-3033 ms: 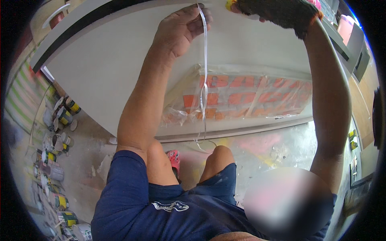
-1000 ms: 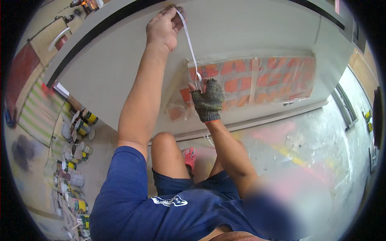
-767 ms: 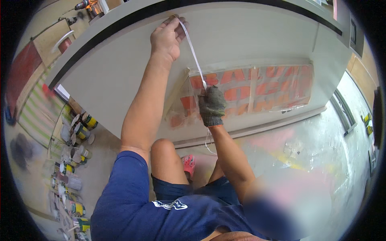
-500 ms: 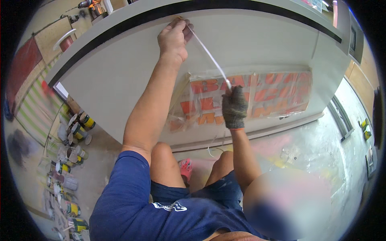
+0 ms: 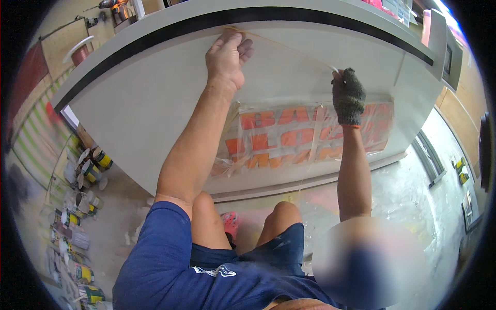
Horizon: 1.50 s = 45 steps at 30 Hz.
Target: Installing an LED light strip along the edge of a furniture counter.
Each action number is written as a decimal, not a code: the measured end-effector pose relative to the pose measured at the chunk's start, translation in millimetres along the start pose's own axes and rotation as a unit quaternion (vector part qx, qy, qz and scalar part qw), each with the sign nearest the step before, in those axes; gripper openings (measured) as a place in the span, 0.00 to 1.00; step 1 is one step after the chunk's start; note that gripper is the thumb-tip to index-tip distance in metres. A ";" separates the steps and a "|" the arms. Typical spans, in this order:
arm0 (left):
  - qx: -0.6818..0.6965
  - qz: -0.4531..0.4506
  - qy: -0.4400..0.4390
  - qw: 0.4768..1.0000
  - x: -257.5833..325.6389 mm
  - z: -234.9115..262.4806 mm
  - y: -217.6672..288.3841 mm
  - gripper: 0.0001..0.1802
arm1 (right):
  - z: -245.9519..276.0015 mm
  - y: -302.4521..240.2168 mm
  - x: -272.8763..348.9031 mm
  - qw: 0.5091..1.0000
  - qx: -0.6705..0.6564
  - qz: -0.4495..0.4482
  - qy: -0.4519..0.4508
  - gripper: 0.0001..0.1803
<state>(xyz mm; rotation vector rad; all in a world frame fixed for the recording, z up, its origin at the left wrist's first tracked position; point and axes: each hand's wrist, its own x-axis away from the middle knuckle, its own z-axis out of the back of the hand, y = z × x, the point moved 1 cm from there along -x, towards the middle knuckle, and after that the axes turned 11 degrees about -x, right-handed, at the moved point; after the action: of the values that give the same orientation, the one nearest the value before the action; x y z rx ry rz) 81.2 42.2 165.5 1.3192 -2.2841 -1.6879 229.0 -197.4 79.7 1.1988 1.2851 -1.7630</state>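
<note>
A thin, pale strip of masking tape stretches across the upper part of a light grey panel, just under its curved black band. My bare left hand is at the strip's left end, fingertips up against the panel below the band and the other fingers loosely apart. On my right hand is a dark knit glove. That hand is closed round the strip's right end, holding it out from the panel. Below it, a sign with orange lettering lies under clear plastic sheeting.
A cordless drill stands on the top at the far left, by a roll with a white rim. Several paint cans line the floor on the left. A dark metal frame lies at the right, near a can.
My right hand has moved up and to the right, drawing the strip flatter and more sideways. My left hand stays near the band, its fingers now looser.
</note>
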 end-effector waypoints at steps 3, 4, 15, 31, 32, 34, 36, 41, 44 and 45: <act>0.016 0.016 -0.004 1.000 -0.9 2.9 -0.4 0.12 | -1.4 -1.4 -24.6 0.998 0.045 0.036 0.004 0.08; 0.022 0.026 -0.004 0.999 0.2 2.0 0.4 0.13 | -0.4 -1.2 -31.3 0.995 0.087 0.046 0.005 0.08; -0.057 0.028 -0.033 0.997 -4.5 9.4 8.1 0.13 | 5.1 11.0 -59.9 0.986 0.136 0.094 0.036 0.09; -0.234 0.008 -0.068 0.970 -15.2 26.1 21.5 0.11 | 3.1 19.3 -99.8 0.983 0.146 0.115 -0.002 0.10; -0.234 0.009 -0.066 0.970 -15.7 28.6 23.7 0.11 | 4.4 20.5 -101.7 0.979 0.158 0.130 -0.001 0.10; -0.286 0.005 -0.081 0.955 -17.3 34.0 28.9 0.11 | 7.0 21.7 -104.1 0.975 0.168 0.145 -0.002 0.10; -0.301 -0.013 -0.079 0.950 -18.7 39.4 34.0 0.11 | 9.3 19.9 -104.9 0.967 0.118 0.227 -0.002 0.11; -0.113 -0.030 -0.071 0.991 -17.2 43.8 28.1 0.10 | 10.6 23.4 -112.2 0.979 0.141 0.148 -0.021 0.11; 0.126 -0.029 -0.049 0.990 -17.2 33.4 17.6 0.12 | 4.0 37.0 -118.8 0.978 0.154 0.140 -0.009 0.11; 0.202 -0.037 -0.060 0.977 -17.1 28.6 15.0 0.15 | 4.2 42.5 -120.0 0.977 0.167 0.129 -0.011 0.12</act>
<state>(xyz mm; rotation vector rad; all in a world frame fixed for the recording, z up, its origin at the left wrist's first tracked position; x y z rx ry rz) 69.9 76.1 173.0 1.4122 -2.7943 -1.4037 310.4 -216.8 175.8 1.4532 0.7941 -1.8350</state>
